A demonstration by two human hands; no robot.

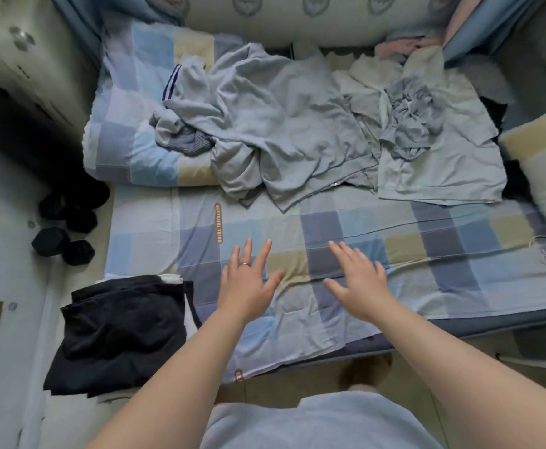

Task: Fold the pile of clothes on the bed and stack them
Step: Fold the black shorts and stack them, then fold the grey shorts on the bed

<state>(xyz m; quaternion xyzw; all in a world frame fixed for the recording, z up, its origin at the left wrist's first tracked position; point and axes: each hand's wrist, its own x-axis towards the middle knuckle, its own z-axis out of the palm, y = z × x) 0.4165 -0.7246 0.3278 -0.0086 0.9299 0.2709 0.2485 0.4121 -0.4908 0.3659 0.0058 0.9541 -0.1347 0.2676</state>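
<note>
While reaching forward over the checked sheet (346,228), holds nothing in either left hand (247,286) or right hand (359,283), fingers (267,251) straight and spread apart. Beyond them, a rumpled pile of pale grey clothes (291,131) across the far side of the bed (492,322). At near left, a folded dark garment (119,332) on the corner.

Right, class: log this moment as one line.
left hand: open, empty | right hand: open, empty | dark folded clothes: bed's near-left corner | grey pile: unfolded
</note>
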